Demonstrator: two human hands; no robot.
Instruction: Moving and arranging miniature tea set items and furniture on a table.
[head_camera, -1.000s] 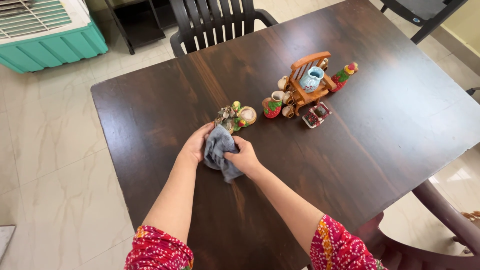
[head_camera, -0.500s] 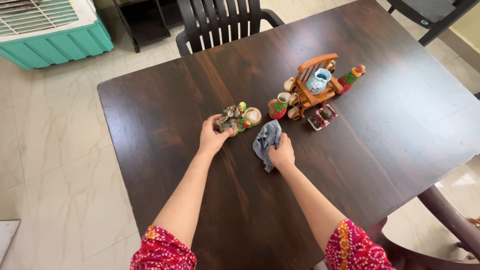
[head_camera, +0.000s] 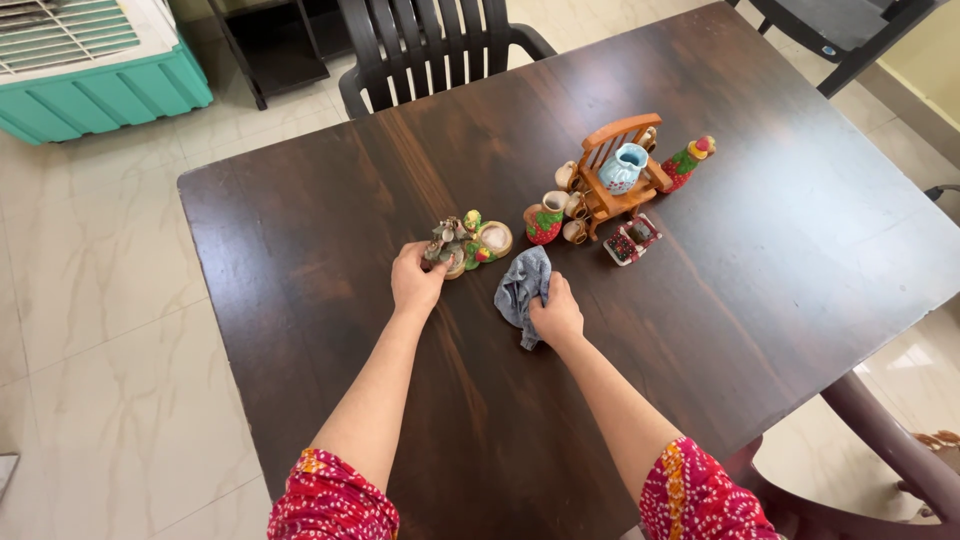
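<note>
My left hand (head_camera: 415, 281) grips the near side of a small colourful figurine cluster (head_camera: 468, 240) that stands on the dark wooden table (head_camera: 700, 320). My right hand (head_camera: 556, 314) presses a crumpled grey cloth (head_camera: 521, 286) onto the tabletop just right of the figurine. The cloth lies flat, partly under my fingers.
Behind the cloth stand a miniature wooden chair with a blue jug (head_camera: 622, 168), a red pot (head_camera: 543, 222), a red-green figure (head_camera: 687, 159) and a small tray (head_camera: 630, 239). Dark chairs (head_camera: 430, 40) sit at the far side, a teal air cooler (head_camera: 90, 60) on the floor.
Both hands held the cloth a second ago. My left hand let go and took hold of the figurine cluster; my right hand carried the cloth to the right and set it down.
</note>
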